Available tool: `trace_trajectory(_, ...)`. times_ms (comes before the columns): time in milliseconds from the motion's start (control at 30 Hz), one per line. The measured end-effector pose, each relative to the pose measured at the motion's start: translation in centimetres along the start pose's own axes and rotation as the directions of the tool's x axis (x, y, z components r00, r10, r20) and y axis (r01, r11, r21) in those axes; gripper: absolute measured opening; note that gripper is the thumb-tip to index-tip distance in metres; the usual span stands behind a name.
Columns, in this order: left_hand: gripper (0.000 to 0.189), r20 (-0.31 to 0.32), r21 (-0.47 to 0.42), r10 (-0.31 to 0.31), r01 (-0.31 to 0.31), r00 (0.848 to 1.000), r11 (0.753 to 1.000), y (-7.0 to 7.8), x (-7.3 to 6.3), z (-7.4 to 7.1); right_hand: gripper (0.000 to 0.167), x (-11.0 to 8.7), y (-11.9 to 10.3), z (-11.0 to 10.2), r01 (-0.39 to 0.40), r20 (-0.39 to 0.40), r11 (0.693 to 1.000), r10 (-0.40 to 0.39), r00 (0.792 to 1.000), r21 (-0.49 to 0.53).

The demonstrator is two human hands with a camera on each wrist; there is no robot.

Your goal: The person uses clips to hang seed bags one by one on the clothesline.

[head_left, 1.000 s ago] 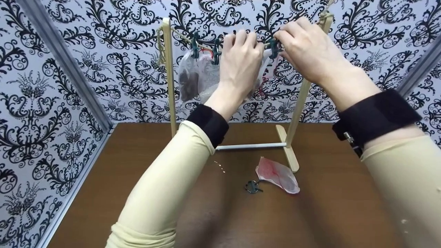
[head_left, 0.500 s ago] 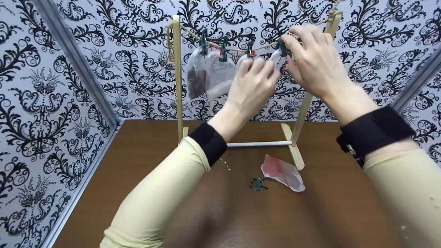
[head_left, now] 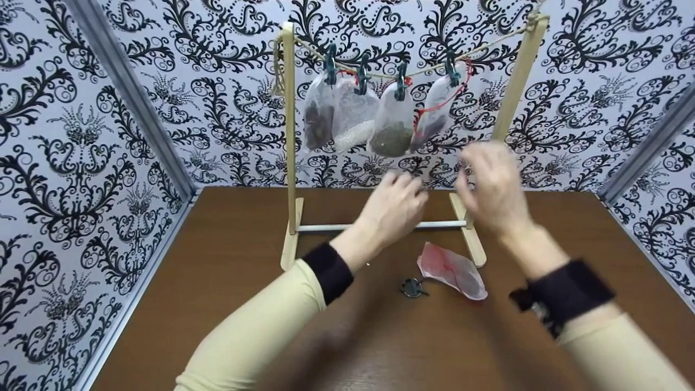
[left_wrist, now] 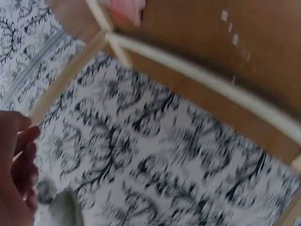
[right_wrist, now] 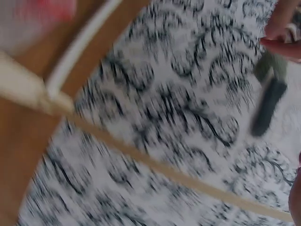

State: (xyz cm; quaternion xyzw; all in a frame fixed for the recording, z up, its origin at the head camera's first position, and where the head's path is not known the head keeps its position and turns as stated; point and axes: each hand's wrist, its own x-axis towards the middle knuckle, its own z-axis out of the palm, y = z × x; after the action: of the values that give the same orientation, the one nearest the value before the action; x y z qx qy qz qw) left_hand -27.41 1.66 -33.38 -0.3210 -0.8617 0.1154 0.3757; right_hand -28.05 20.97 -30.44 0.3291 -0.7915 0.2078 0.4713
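Observation:
Several small sheer pouches hang from a cord, each under a dark green clothespin [head_left: 452, 68]. The rightmost pouch [head_left: 437, 103] carries a red drawstring; to its left are a pouch with greenish filling [head_left: 392, 136], one with white grains [head_left: 354, 133] and one with dark filling [head_left: 319, 122]. Below the pouches is my left hand [head_left: 395, 209], fingers loosely bent, with nothing seen in it. My right hand [head_left: 494, 184], blurred, is near the right post with thumb and fingers apart and nothing between them. On the table lies a pink-and-white pouch [head_left: 453, 271] beside another clothespin [head_left: 412, 288].
The cord [head_left: 491, 44] is tied between two wooden posts [head_left: 290, 130]. A white rod [head_left: 326, 227] joins their feet on the brown table [head_left: 244, 315]. Patterned wall panels [head_left: 108, 163] enclose the back and sides.
My right hand has let go of the rightmost clothespin and dropped away from the cord. My left hand has also come down, leaving the hanging pouches in full view.

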Motion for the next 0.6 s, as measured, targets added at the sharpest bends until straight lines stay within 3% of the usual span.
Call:
trace_trajectory(100, 0.019, 0.190, -0.083, 0.020, -0.004, 0.982, 0.997, 1.5, -2.0, 1.1, 0.018, -3.6, -0.7, 1.4, -0.072, 0.142, 0.994, 0.060, 0.988, 0.080)
trace_trajectory(167, 0.023, 0.276, -0.142, 0.032, 0.008, 0.961, 0.990, 2.6, -3.2, 1.8, 0.016, -5.9, -1.3, 2.0, -0.128, 0.289, 0.985, 0.090, 0.953, 0.116)
trace_trajectory(200, 0.024, 0.306, -0.169, 0.040, 0.013, 0.951, 0.986, 3.1, -3.8, 2.1, 0.015, -7.1, -1.7, 2.1, -0.160, 0.374, 0.977, 0.097, 0.922, 0.142)
trace_trajectory(267, 0.026, 0.363, -0.198, 0.059, 0.015, 0.930, 0.980, 3.9, -4.9, 2.7, 0.014, -9.2, -2.4, 2.3, -0.226, 0.544, 0.960, 0.104, 0.833, 0.163)
trace_trajectory(333, 0.026, 0.414, -0.223, 0.070, 0.027, 0.908, 0.974, 4.5, -5.9, 3.2, 0.015, -11.2, -3.1, 2.3, -0.261, 0.656, 0.952, 0.097, 0.749, 0.157)
trace_trajectory(400, 0.027, 0.476, -0.235, 0.074, 0.045, 0.876, 0.971, 4.9, -6.8, 3.6, 0.018, -12.9, -3.7, 2.2, -0.301, 0.726, 0.938, 0.084, 0.682, 0.174)
trace_trajectory(600, 0.029, 0.619, -0.299, 0.079, 0.141, 0.781, 0.944, 5.3, -9.1, 4.7, 0.027, -15.8, -5.3, 2.6, -0.355, 0.798, 0.921, 0.088, 0.596, 0.164)
